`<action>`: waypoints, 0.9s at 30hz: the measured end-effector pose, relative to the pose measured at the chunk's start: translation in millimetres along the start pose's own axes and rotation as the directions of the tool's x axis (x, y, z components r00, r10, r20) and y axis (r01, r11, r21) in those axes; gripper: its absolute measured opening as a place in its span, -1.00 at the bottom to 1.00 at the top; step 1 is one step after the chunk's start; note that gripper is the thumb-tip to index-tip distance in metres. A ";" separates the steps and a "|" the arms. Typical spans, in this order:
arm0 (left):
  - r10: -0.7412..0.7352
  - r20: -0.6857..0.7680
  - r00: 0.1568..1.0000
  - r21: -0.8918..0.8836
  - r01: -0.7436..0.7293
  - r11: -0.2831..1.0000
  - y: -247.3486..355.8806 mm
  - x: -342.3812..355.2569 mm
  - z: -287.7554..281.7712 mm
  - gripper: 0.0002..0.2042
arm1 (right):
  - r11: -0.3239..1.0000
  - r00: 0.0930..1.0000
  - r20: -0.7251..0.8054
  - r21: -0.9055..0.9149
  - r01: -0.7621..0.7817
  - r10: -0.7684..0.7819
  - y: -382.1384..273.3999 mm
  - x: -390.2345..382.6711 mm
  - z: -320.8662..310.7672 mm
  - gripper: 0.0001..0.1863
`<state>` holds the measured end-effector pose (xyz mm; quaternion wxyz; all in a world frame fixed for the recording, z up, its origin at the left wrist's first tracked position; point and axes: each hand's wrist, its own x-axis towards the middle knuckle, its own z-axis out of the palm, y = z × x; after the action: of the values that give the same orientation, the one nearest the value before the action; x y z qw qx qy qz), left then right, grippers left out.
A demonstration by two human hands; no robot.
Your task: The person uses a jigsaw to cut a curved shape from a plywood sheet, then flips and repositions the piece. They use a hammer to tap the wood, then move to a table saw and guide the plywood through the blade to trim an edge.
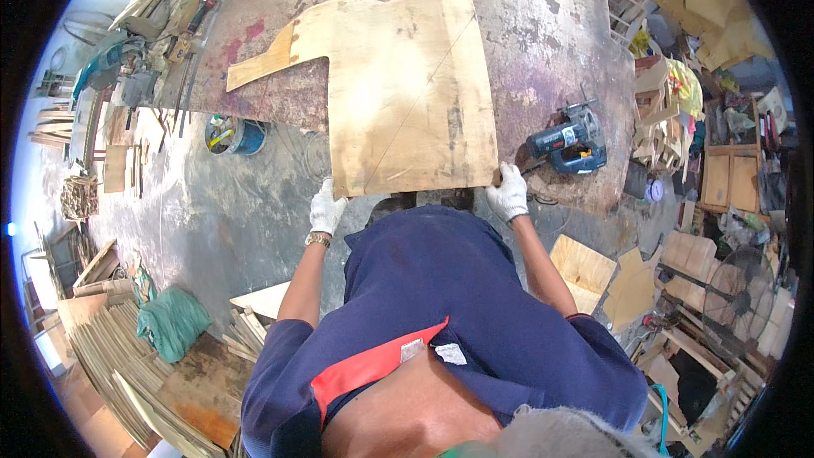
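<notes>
A large pale plywood sheet [407,93] lies partly on a worn, paint-stained workbench [543,51], its near edge jutting out toward me. One curved arm of the sheet [263,59] reaches out to the far left, and a thin line runs slantwise over its face. In a white glove, my left hand [326,208] is closed on the near left corner. My right hand [509,192], also gloved, grips the near right corner, fingers partly hidden by the wood. Right of the sheet, a blue jigsaw [570,139] rests on its side on the bench.
Below the bench at left stands a blue bucket [246,137] with things in it. Stacked wood strips [119,356] and a green bag [172,322] lie at lower left. A black fan [736,295] and wood offcuts [632,288] are at right. Clamps and tools [200,15] crowd the far left.
</notes>
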<state>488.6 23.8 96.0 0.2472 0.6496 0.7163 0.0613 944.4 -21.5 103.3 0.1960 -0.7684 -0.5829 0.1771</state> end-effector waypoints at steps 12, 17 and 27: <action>-0.008 0.015 1.000 -0.132 0.010 0.991 -5.5 18.7 -0.8 -0.48 | 0.957 0.901 0.323 0.067 0.283 -0.289 36.5 45.3 -25.2 -0.52; -0.003 0.028 1.000 -0.105 0.006 0.994 0.0 27.1 -8.1 -0.51 | 0.961 0.878 0.398 0.036 0.275 -0.266 34.3 51.8 -28.2 -0.70; 0.055 -0.118 0.992 -0.244 -0.083 0.966 3.4 12.3 -0.2 -0.61 | 0.945 0.942 0.082 0.025 0.325 -0.326 37.1 22.5 -2.3 -0.73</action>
<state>491.1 36.3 94.2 0.2844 0.6338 0.6925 0.1946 982.0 -9.0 85.4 0.2018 -0.6522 -0.7087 0.1778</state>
